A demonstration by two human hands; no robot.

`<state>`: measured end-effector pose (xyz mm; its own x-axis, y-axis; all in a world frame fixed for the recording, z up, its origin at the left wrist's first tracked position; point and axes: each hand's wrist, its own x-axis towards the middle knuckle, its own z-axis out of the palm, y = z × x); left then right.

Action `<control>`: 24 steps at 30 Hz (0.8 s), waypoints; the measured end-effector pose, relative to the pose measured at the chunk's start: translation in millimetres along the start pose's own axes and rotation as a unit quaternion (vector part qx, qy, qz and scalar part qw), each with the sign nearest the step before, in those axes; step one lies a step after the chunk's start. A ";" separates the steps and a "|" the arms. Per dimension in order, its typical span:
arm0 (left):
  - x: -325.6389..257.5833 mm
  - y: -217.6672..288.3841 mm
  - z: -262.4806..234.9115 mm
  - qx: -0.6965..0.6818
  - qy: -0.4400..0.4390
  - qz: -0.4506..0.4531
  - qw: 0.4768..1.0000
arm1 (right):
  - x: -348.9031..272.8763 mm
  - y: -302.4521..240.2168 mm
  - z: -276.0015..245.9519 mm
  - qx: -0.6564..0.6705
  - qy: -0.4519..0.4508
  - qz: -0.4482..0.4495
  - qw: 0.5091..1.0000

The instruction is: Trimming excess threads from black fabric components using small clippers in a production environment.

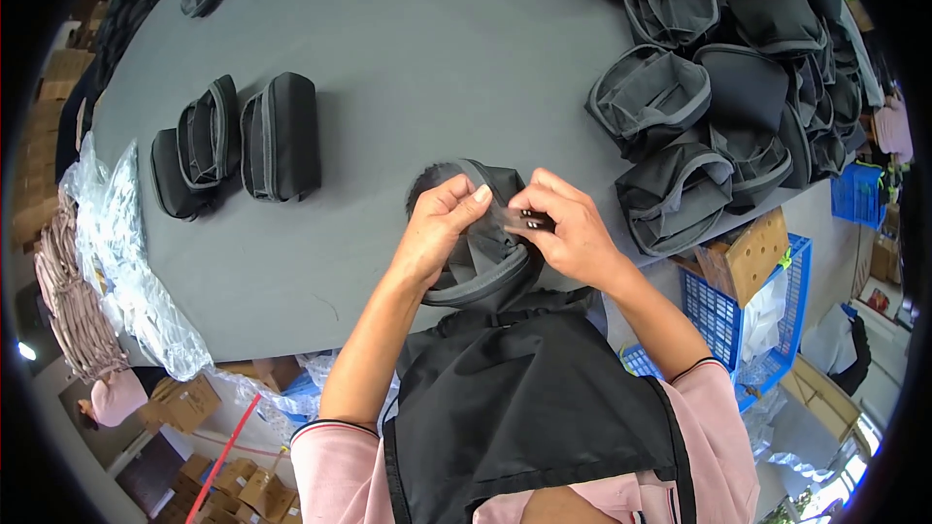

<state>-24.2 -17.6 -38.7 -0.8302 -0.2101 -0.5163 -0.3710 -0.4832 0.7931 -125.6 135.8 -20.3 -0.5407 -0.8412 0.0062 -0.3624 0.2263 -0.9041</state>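
Note:
In front of me, at the near edge of the table, lies an unzipped black pouch [476,289] with grey lining, its opening facing up. My left hand [442,223] is closed on the pouch's zippered rim, thumb and forefinger pinched together. My right hand [568,228] is closed around small thread snips [534,220] with a black handle. Their pale blade end is blurred and reaches over the pouch's opening, close to my left fingertips. Whether the blades touch a thread cannot be made out.
Several open black pouches [670,87] are heaped at the right. Closed black pouches [291,136] stand at the left, near clear plastic bags [136,272] along the table [388,58] edge. A blue crate [801,281] sits below the table's right side.

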 end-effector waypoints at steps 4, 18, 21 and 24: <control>-12.3 3.8 -8.0 0.005 -0.002 -0.001 1.000 | -17.7 16.2 -34.3 0.323 -0.257 0.049 0.910; -23.7 -5.3 -6.8 -0.202 0.201 -0.033 0.958 | -38.3 -0.2 -16.1 0.298 0.010 0.214 0.930; -20.6 23.8 -25.7 0.077 0.246 0.220 0.941 | -35.1 20.3 -13.2 0.038 0.047 0.170 0.984; -53.7 84.1 -53.6 0.392 0.297 0.434 0.755 | -36.3 -12.2 -42.2 0.168 0.076 0.194 0.963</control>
<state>11.4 -92.6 38.4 -0.6557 -0.6142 0.4391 -0.1192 0.6584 0.7431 -133.5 184.3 8.5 -0.6999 -0.6378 -0.3216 0.1422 0.3168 -0.9378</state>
